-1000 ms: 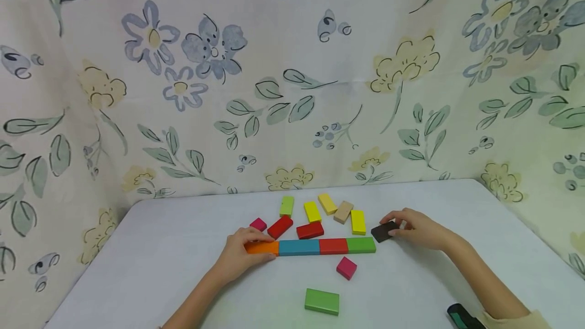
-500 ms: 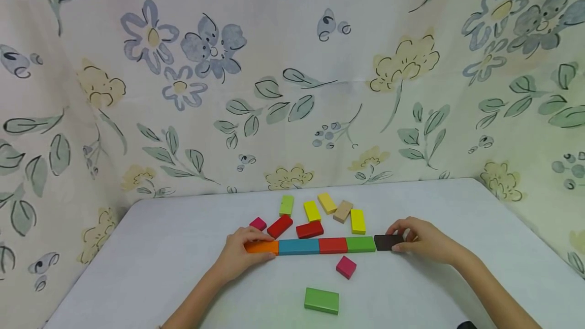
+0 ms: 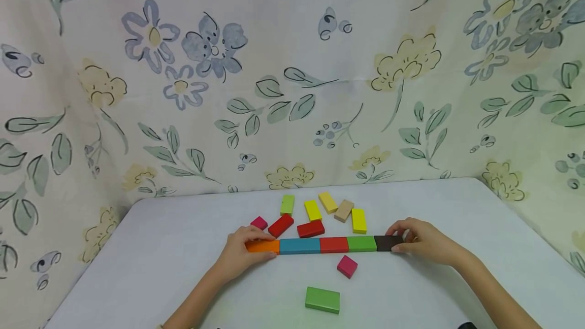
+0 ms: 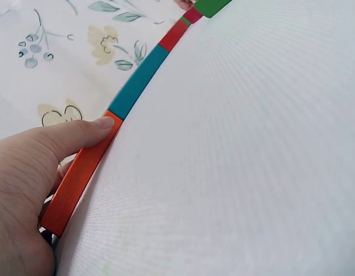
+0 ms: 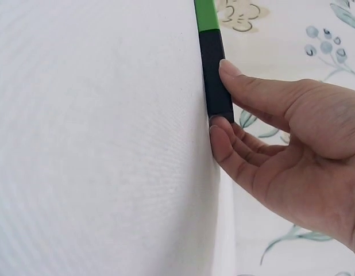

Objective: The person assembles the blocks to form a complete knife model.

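Left hand (image 3: 238, 249) grips orange block (image 3: 263, 246) | right hand (image 3: 422, 240) pinches black block (image 3: 384, 243)

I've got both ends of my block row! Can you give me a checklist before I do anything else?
1. Left grip on the orange block: ok, thumb in front, fingers behind.
2. Right grip on the black block: ok, thumb and fingers touch it.
3. Black block meets the green block in the row: ok, no gap shows.
4. Row straight: ok, by eye from the head view.
5. Room on your side of the row: not ok for sliding it towards you; a pink block lies close by.
6. Squeezing firmly enough: cannot tell, pictures don't show force.
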Tool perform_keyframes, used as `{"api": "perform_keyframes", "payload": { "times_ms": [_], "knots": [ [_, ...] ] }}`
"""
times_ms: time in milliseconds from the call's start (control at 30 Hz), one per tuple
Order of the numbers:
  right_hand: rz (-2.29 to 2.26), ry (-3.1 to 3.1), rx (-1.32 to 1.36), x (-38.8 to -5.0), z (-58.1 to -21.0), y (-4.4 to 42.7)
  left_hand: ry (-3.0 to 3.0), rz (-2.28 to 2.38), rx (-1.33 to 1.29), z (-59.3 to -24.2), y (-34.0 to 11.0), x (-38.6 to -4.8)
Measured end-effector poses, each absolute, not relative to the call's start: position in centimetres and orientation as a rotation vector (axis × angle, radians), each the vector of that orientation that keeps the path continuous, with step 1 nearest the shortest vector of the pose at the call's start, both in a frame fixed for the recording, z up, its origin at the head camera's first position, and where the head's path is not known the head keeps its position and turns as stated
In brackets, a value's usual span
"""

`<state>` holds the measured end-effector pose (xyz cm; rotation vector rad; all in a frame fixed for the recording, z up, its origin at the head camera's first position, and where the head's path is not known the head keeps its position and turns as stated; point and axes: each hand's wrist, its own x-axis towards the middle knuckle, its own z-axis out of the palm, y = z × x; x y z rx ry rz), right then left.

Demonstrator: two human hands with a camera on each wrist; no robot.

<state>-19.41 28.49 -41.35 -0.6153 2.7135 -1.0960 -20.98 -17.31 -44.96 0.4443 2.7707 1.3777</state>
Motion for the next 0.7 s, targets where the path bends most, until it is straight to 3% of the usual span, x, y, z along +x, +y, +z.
{"api": "perform_keyframes", "payload": {
  "times_ms": [700],
  "knots": [
    [-1.088, 2.719, -0.594, -19.52, -41.41, 28.38, 2.761, 1.392, 0.415, -44.91, -17.18, -20.94]
  ]
}}
